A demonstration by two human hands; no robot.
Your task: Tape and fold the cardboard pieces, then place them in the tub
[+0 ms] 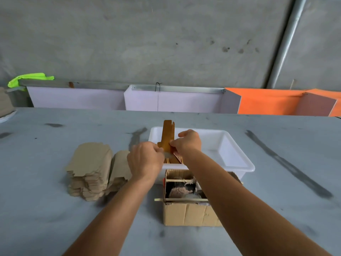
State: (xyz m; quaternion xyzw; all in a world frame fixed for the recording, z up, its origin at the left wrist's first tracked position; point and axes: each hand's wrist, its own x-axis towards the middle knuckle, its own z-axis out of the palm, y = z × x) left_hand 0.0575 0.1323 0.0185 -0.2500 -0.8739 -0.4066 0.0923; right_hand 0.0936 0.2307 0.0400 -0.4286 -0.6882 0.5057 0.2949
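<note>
A folded brown cardboard piece (167, 135) stands upright over the left end of the white plastic tub (228, 145). My left hand (145, 159) pinches its lower left edge, where a grey strip of tape shows. My right hand (188, 143) pinches the piece from the right side. More folded brown pieces (174, 160) lie inside the tub below the hands. Two stacks of flat cardboard pieces (92, 169) rest on the table to the left of my left hand.
An open cardboard box (191, 211) with sticks across its top and fluffy material inside stands in front of the tub. Grey table with dark smears. White and orange panels (173, 101) line the table's far edge; a neon green cloth (31, 79) lies at far left.
</note>
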